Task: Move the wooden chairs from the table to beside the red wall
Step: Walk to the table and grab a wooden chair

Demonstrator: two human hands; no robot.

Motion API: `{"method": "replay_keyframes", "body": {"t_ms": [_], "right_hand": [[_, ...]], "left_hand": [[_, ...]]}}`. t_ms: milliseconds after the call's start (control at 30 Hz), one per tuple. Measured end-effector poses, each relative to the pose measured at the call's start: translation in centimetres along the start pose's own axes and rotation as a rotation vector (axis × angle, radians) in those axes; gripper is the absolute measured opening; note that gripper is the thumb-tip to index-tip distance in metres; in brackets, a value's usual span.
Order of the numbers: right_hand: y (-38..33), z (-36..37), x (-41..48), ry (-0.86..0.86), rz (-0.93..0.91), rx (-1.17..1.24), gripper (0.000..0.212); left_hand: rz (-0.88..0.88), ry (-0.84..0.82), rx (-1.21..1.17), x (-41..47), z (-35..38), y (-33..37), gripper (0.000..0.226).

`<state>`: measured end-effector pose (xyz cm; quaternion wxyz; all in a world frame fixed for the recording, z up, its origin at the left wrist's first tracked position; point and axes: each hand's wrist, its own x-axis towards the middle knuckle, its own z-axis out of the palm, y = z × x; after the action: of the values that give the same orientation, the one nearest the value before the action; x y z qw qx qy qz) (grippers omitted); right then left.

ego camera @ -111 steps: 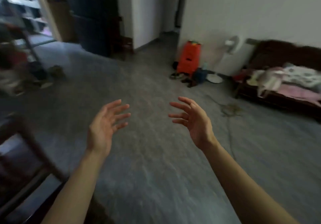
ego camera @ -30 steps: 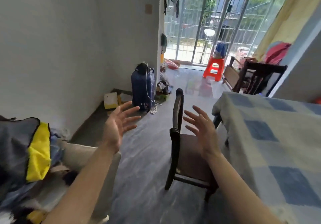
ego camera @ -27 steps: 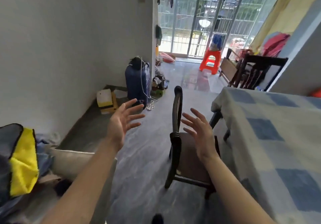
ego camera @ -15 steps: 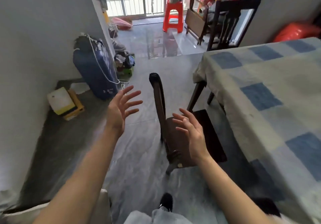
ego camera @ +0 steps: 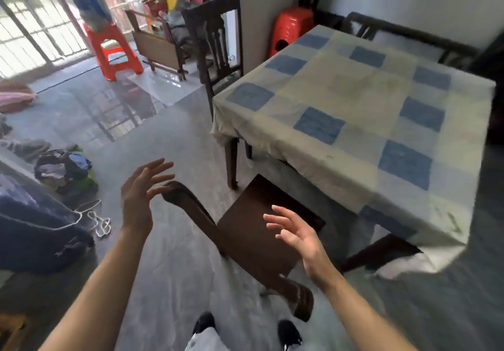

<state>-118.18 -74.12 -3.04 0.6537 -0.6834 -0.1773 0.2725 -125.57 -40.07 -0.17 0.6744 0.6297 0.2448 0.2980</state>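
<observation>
Right hand (ego camera: 297, 237) is empty with fingers spread, above the seat of the wooden chair (ego camera: 245, 233). Left hand (ego camera: 137, 196) is empty and spread by its top rail; contact unclear. Seat is partly under the checked-cloth table (ego camera: 354, 100). Second wooden chair (ego camera: 215, 37) stands at the table's far side.

Open floor (ego camera: 174, 269) left of chair (ego camera: 253, 236), table (ego camera: 354, 100) crowding its right, suitcase (ego camera: 35, 230) further left

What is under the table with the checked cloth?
Two dark table legs and grey floor show, with the wooden chair's seat at the near edge. The hanging cloth hides everything farther in.
</observation>
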Motion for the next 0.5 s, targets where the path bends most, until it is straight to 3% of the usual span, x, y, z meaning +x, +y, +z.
{"method": "replay_keyframes", "body": {"t_ms": [100,300,500], "right_hand": [[0.4,1.3,-0.8,0.100,-0.006,-0.047,0.049],[1.5,1.8,-4.6,0.308,0.047,-0.076,0.041],[6.4,3.7,-8.0,0.596,0.032,0.152,0.041]], "left_hand": [[0.038,-0.173,0.043,4.0,-1.5,-1.0,0.038],[-0.069,-0.497,0.087,7.3,-2.0,-3.3,0.040],[-0.226,-0.649,0.029,7.6,-1.7,-7.4,0.038]]}}
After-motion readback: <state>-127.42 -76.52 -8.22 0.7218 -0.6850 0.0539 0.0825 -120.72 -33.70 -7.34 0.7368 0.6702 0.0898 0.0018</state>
